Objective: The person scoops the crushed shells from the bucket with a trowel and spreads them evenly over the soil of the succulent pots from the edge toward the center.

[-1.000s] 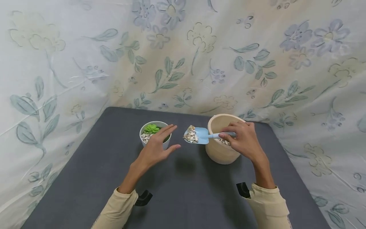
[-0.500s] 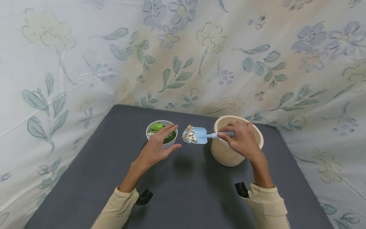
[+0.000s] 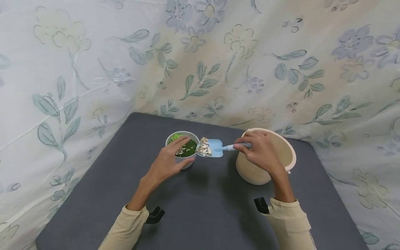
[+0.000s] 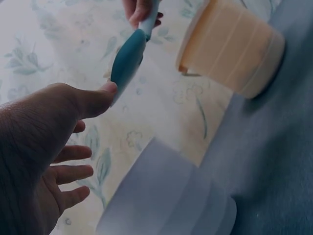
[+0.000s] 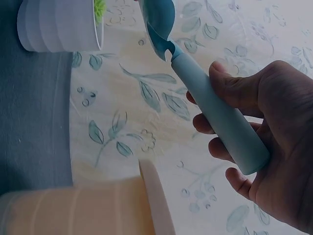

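My right hand (image 3: 260,149) grips the handle of a light blue hand trowel (image 3: 215,147); the right wrist view shows thumb and fingers around the handle (image 5: 220,117). Small pale stones or shell bits (image 3: 204,148) lie heaped at the trowel's tip, which overlaps the right rim of a white pot (image 4: 166,191) in the head view. That pot contains a bright green succulent (image 3: 176,137), a dark green surface and scattered stones. My left hand (image 3: 165,161) hovers with spread fingers above the pot's left and front side, covering part of it. Its thumb is close to the trowel blade; contact is unclear.
A larger beige pot (image 3: 251,172) stands to the right, beneath my right hand and forearm. Both pots are on a dark grey table (image 3: 200,215). A floral curtain (image 3: 237,69) hangs behind the table and along its sides.
The head view has turned left, so both pots appear farther right. The loaded trowel has come from beside the white pot to its right rim. The right hand keeps its grip.
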Action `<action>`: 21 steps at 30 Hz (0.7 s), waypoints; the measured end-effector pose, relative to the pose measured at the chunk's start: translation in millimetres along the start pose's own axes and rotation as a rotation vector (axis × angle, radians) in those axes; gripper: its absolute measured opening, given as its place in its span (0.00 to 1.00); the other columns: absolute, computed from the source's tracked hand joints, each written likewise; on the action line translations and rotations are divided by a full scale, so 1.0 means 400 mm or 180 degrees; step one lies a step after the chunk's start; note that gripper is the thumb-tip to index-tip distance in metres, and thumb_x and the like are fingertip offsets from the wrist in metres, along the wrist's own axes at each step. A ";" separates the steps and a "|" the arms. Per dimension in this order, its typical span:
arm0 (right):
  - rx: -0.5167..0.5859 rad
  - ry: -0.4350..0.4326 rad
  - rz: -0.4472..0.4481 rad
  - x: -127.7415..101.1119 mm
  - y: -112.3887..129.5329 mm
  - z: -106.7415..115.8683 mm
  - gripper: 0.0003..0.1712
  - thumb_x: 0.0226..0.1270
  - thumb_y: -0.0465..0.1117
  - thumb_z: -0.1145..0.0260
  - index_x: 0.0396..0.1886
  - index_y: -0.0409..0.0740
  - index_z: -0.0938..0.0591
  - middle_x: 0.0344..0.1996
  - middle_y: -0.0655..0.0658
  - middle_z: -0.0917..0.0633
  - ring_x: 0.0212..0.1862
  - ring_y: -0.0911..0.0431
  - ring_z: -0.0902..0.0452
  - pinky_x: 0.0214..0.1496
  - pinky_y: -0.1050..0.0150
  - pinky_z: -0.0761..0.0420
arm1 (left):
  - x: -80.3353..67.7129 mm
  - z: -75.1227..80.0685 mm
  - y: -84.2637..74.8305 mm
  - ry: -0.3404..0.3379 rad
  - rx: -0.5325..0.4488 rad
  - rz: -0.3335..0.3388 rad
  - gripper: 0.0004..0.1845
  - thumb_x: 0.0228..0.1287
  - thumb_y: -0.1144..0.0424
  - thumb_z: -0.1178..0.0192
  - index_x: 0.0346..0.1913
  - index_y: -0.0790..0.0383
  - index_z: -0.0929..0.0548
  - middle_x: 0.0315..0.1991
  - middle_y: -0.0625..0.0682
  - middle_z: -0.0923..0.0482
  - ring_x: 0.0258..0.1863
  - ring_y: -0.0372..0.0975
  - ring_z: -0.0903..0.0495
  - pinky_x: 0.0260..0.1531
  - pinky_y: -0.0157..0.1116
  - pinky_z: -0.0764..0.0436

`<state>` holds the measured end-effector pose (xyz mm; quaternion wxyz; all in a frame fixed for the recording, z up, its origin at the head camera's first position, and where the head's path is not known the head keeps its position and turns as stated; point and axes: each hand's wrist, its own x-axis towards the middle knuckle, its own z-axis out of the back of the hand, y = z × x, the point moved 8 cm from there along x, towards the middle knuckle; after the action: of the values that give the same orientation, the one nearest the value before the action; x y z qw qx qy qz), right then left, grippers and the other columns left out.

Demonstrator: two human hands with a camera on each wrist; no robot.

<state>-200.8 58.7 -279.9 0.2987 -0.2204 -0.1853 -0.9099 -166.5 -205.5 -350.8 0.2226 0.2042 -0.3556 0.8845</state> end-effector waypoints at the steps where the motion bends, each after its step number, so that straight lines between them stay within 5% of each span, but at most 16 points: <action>1: -0.0004 0.0036 0.0005 0.007 0.004 -0.008 0.07 0.62 0.46 0.21 0.36 0.49 0.06 0.29 0.51 0.12 0.33 0.55 0.25 0.48 0.53 0.36 | -0.003 0.002 0.005 -0.0004 0.0008 0.0005 0.40 0.63 0.55 0.25 0.75 0.63 0.26 0.74 0.62 0.27 0.72 0.55 0.24 0.65 0.56 0.19; 21: -0.0449 0.0768 0.0219 0.161 0.139 -0.139 0.09 0.67 0.51 0.25 0.35 0.53 0.04 0.25 0.53 0.13 0.32 0.55 0.24 0.45 0.50 0.36 | -0.017 0.014 0.097 -0.0077 -0.0036 0.0132 0.41 0.59 0.57 0.21 0.73 0.65 0.25 0.75 0.66 0.30 0.75 0.60 0.28 0.66 0.58 0.21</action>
<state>-228.9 -39.0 -282.0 0.3335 -0.1360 -0.0760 -0.9298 -180.9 -236.3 -371.6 0.2011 0.2062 -0.3674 0.8843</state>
